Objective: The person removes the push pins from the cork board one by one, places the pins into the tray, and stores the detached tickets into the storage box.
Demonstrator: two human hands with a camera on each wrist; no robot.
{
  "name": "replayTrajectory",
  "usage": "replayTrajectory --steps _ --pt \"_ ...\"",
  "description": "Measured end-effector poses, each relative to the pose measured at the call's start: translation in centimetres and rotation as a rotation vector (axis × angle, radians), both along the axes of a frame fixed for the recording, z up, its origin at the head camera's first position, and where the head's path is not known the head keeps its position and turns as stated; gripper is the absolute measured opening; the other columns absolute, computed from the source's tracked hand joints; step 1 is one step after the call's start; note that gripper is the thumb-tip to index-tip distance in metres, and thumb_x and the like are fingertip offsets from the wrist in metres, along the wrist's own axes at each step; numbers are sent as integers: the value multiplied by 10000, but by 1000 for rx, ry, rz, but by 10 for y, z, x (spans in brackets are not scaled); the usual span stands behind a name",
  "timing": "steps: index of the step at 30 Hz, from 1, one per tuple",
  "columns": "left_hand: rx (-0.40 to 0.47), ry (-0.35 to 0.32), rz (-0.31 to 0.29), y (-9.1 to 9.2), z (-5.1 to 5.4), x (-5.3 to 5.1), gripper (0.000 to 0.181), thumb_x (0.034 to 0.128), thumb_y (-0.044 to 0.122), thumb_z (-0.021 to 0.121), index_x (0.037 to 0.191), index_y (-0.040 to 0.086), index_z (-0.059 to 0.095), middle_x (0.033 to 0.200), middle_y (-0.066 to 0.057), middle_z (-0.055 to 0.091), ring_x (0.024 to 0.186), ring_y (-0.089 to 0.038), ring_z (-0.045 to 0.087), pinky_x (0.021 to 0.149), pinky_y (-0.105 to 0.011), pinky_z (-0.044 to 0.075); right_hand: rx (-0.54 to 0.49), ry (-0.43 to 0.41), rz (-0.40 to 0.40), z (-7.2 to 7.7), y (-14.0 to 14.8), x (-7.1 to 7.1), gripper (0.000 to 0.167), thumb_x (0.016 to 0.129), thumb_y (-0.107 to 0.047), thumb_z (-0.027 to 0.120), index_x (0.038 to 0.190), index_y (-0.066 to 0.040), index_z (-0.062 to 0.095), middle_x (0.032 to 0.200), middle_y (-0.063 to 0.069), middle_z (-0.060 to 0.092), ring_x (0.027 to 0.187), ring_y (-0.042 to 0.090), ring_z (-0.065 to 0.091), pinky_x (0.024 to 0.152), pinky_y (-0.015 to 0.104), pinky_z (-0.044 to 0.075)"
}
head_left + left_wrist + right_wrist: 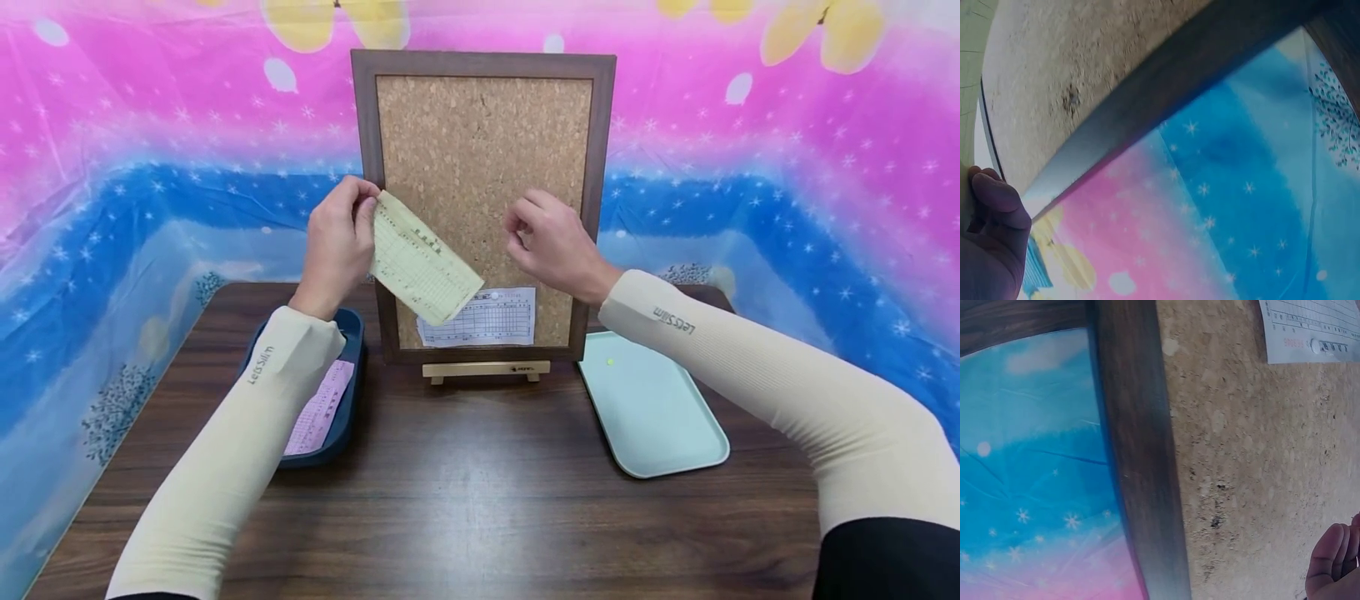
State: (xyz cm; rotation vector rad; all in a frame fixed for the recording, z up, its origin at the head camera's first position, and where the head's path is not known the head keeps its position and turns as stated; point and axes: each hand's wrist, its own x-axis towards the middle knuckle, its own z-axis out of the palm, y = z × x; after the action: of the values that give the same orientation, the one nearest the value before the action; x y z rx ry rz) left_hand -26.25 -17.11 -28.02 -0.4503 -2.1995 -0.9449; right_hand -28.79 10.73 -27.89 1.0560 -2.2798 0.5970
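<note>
A pale yellow-green printed slip point(423, 258) is pinched at its upper left corner by my left hand point(341, 237). The slip hangs tilted before the corkboard point(483, 167), overlapping part of a white printed slip point(498, 321) low on the board. A white round-headed pushpin point(494, 295) sits at the top of that white slip. My right hand point(551, 242) is in front of the board's right half, fingers curled and thumb against them. No object shows between its fingertips, though their inner side is partly hidden. In the right wrist view only its fingers point(1329, 556) show at the edge.
A dark blue tray point(352, 417) with a pink printed slip point(322, 408) stands at the left, partly behind my forearm. On the right lies a pale green tray point(660, 417) with a small yellow piece point(610, 362). A wooden easel point(486, 369) supports the board on the table point(465, 500).
</note>
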Motion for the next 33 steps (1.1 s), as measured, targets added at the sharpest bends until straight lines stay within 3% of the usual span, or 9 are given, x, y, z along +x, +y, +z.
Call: replayTrajectory --steps 10,16,25,33 --pt "-126 -121 -12 -24 -2 6 191 1003 119 447 1036 16 603 1018 -137 595 826 -259 546 756 -396 420 -20 11 -12 -19 23 0 68 771 17 609 792 -40 576 819 62 539 770 185 520 686 310 444" --pt "-199 -211 8 -36 -3 7 208 1009 114 429 1044 18 610 1047 -143 592 855 -282 526 746 -418 414 -27 8 -20 -25 33 -1 76 766 29 603 794 -36 578 814 66 541 761 194 528 678 316 445" --pt "-275 -249 32 -47 0 10 187 996 81 454 1011 24 632 1021 -150 603 852 -300 522 727 -440 421 7 -32 -34 -30 39 0 72 787 7 612 812 -52 579 833 59 536 770 180 524 678 305 448" --pt "-401 -340 -22 -66 -10 7 200 995 71 457 1060 41 643 1048 -145 620 904 -311 572 747 -462 451 16 -84 -81 -36 51 2 63 813 3 613 825 -55 591 827 62 536 757 196 519 664 333 447"
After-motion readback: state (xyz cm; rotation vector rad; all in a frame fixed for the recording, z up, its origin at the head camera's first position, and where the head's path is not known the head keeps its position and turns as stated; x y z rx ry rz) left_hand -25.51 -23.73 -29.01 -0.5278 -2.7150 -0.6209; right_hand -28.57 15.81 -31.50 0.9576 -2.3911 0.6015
